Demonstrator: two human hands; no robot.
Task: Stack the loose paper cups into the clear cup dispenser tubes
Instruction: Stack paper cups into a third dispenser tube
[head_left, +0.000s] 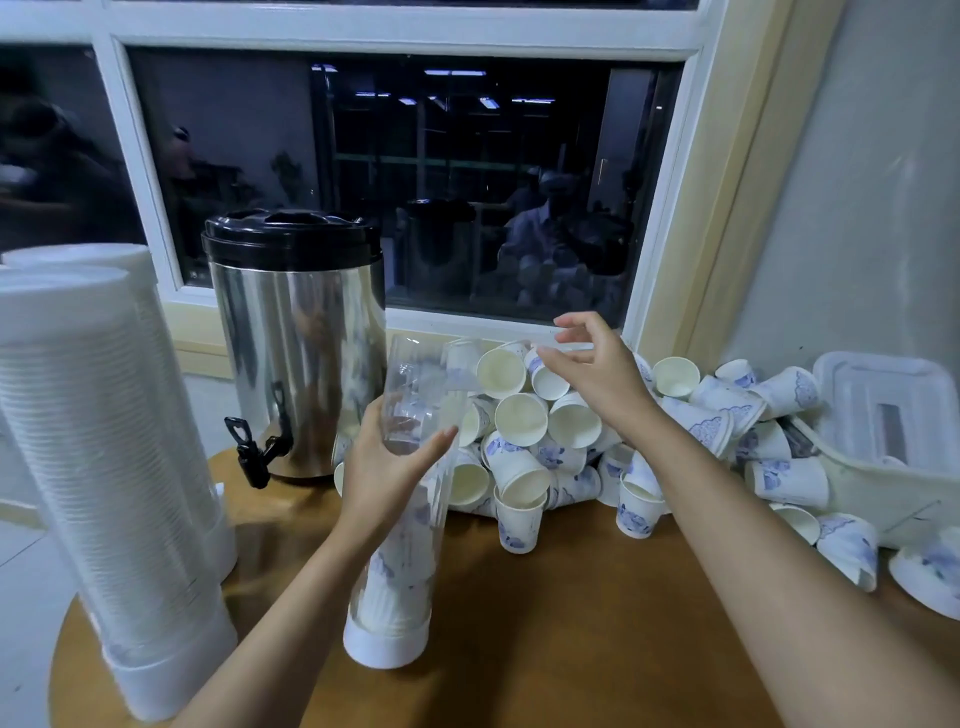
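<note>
The left hand is gripping the clear dispenser tube around its middle, thumb on one side and fingers curling round the other. The tube is standing on its white base on the wooden table, leaning a little to the right, with a short stack of cups sitting in its lower part. The right hand is hovering over the pile of loose paper cups, fingers spread wide and holding nothing; whether a fingertip is touching a cup, I cannot tell. The pile is lying below the window, just right of the steel drinks urn. Two full tubes are standing at the left.
</note>
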